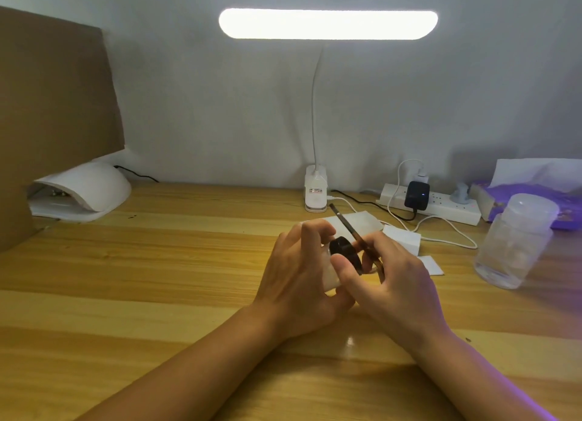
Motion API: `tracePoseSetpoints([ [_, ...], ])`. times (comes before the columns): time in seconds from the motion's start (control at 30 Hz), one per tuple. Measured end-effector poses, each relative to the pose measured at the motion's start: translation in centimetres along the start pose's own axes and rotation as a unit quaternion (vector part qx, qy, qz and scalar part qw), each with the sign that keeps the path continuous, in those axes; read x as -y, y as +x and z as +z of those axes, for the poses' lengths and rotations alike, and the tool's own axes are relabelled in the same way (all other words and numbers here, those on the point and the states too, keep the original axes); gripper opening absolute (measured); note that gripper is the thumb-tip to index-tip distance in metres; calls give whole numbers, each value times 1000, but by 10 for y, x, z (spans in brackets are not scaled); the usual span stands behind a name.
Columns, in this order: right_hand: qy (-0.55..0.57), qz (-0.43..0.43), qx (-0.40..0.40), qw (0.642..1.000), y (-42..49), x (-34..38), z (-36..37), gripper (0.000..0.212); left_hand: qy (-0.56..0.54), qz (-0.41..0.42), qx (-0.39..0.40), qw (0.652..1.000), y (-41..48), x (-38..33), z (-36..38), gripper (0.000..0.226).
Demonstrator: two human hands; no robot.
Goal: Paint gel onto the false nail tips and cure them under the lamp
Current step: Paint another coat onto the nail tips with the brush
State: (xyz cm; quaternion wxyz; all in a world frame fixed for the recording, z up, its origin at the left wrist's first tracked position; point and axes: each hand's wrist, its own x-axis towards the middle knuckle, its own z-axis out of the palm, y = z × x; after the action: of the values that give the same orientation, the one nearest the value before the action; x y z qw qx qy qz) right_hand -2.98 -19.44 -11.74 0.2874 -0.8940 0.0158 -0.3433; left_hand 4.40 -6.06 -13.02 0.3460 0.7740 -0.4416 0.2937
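My left hand [296, 272] grips a small white gel pot [333, 277] with a black lid [345, 250], held just above the wooden desk [157, 263] at its middle. Pressed close against it, my right hand [396, 278] pinches a thin brown-handled brush [348, 224] that slants up and away to the left; its thumb lies against the black lid. The brush's tip is hidden between my hands. A white curing lamp [91, 190] stands at the far left of the desk. No nail tips show.
A lit white desk lamp [316, 189] stands at the back centre. White pads [403, 239] lie behind my hands. A power strip [441, 204] with cables sits back right, beside a clear plastic jar [513, 241] and a purple pack [535, 200]. A brown board [47, 105] stands left.
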Motion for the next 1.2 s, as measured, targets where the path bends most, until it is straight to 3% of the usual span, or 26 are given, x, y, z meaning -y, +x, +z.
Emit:
tracePoseSetpoints([
  [0.3, 34, 4, 46, 998, -1, -1, 0, 45, -33, -3, 40, 999, -2, 3, 0, 68],
  [0.43, 1, 28, 34, 999, 0, -1, -2, 56, 17, 15, 16, 1000, -1, 1, 3, 79],
  [0.6, 26, -18, 6, 999, -4, -1, -3, 36, -26, -12, 30, 999, -2, 0, 1, 65],
  [0.7, 67, -33, -39, 996, -1, 0, -6, 34, -33, -44, 25, 998, -2, 4, 1, 69],
  [0.8, 94, 10, -87, 992, 5, -7, -9, 37, -26, -45, 14, 999, -1, 5, 2, 73],
  [0.93, 74, 148, -103, 981, 12, -33, -15, 51, -24, -35, -4, 999, 0, 5, 2, 77],
  [1.07, -59, 230, -44, 970, 14, -51, -18, 60, -13, -18, -10, 1000, 0, 3, 2, 80],
  [1.2, -64, 266, -21, 962, 14, -61, -18, 53, -22, -23, -8, 999, 1, 2, 2, 81],
])
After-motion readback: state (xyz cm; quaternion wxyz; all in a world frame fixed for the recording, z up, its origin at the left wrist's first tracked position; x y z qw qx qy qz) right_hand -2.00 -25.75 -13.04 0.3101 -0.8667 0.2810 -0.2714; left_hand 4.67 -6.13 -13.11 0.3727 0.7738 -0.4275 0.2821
